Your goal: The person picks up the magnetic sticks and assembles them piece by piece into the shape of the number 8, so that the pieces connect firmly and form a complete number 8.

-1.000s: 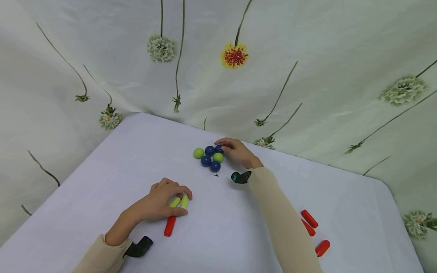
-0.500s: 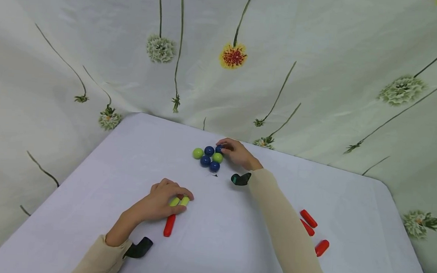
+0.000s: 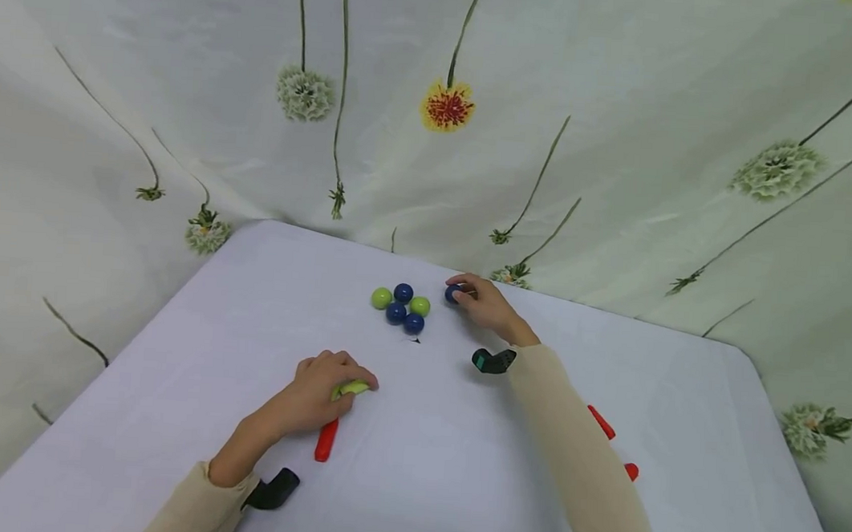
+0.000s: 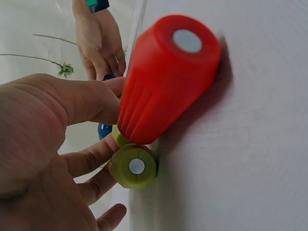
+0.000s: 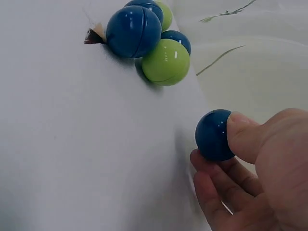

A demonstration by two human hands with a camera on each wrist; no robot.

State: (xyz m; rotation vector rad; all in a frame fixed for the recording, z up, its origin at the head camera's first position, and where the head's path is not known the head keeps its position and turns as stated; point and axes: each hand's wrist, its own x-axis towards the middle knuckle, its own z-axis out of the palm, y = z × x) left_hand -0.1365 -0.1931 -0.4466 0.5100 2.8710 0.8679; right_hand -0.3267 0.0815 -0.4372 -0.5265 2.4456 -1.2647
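My right hand [image 3: 489, 305] pinches a dark blue ball [image 5: 212, 137] between thumb and fingers, right of a cluster of balls. That cluster has three blue balls [image 3: 396, 313] and two green balls [image 3: 420, 306]. Nearer on the left, my left hand [image 3: 318, 393] holds a yellow-green rod [image 3: 354, 388] between thumb and fingers. The left wrist view shows a round pale disc in the rod's end, with a second yellow-green piece [image 4: 119, 137] partly hidden behind. A red rod [image 4: 166, 77] lies against these, close to the left thumb, its near end also carrying a pale disc.
Red rods [image 3: 601, 422] lie at the right of the white table [image 3: 415, 474], partly behind the right sleeve. A small dark mark [image 3: 416, 341] sits below the balls. Flower-printed cloth [image 3: 373, 167] rises behind the table's far edge.
My right hand has drawn the blue ball rightward, away from the cluster. My left hand stays about in place, while the yellow-green rod in it has turned to lie more sideways.
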